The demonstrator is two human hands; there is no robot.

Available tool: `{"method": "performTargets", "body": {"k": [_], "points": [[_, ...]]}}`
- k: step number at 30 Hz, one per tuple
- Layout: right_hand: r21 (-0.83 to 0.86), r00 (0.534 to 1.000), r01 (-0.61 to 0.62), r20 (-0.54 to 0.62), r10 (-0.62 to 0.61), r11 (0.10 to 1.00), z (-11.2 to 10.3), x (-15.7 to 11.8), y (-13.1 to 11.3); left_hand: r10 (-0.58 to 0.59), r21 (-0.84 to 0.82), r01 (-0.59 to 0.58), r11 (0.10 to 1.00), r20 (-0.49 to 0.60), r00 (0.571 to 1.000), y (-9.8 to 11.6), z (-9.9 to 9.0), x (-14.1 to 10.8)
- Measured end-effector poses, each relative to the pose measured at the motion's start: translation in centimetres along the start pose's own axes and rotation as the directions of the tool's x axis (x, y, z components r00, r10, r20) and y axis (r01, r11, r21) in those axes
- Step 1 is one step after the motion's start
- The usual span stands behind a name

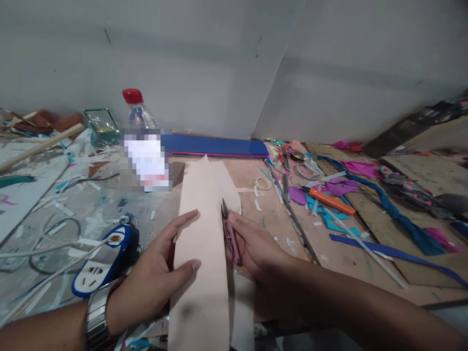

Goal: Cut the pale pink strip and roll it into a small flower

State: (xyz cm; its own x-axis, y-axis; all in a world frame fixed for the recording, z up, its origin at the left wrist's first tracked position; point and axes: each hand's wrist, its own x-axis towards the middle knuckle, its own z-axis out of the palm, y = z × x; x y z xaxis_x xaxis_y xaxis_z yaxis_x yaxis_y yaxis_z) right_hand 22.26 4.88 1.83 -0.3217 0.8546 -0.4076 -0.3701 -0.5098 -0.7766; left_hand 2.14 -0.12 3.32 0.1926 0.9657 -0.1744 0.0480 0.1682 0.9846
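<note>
- Right hand with forearm: enters from 4 o'clock, fingers curled round the snips, thumb laid along them near the blades, a firm grasp.
- Left hand with forearm: enters from 8 o'clock, thumb and forefinger spread flat on the sheet. Whether the hidden fingers grip from below, I cannot tell.
- Sheet: pale and long, between the hands, running from 6 to 12 o'clock; the hours count from its middle. A second layer shows past its right edge, partly hidden by the right hand.
- Snips: pink, at 3 o'clock, blades pointing to 12 along that edge.
- Board: brown, at 3 o'clock, under scraps.
- Blue strips: stacked, at 12, just past the sheet's tip.
- Bottle: red-capped, at 11, its base behind a blurred patch.
- Socket: at 9, close beside the left wrist.
- Knife: orange, between 2 and 3.
- Tape: at 2.
</note>
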Motion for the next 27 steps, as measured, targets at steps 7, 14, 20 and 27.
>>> {"method": "performTargets", "body": {"k": [7,14,20,27], "points": [[0.142,0.987,-0.163,0.022,0.162,0.976,0.2,-0.6,-0.5,0.010,0.019,-0.011,1.000,0.071,0.997,-0.3,0.0,-0.2],[0.165,0.981,-0.189,-0.019,0.195,0.968,0.2,-0.9,-0.3,-0.015,-0.034,0.020,0.999,0.149,0.989,0.0,0.2,-0.5],[0.161,0.978,-0.172,-0.087,0.188,0.972,0.0,-1.0,0.4,0.001,-0.045,0.007,0.999,0.173,0.985,0.0,0.2,-0.5],[0.043,0.999,-0.035,0.023,0.034,0.998,0.3,-1.0,1.4,-0.050,-0.095,0.069,0.993,0.192,0.980,-0.1,0.1,-0.5]]}}
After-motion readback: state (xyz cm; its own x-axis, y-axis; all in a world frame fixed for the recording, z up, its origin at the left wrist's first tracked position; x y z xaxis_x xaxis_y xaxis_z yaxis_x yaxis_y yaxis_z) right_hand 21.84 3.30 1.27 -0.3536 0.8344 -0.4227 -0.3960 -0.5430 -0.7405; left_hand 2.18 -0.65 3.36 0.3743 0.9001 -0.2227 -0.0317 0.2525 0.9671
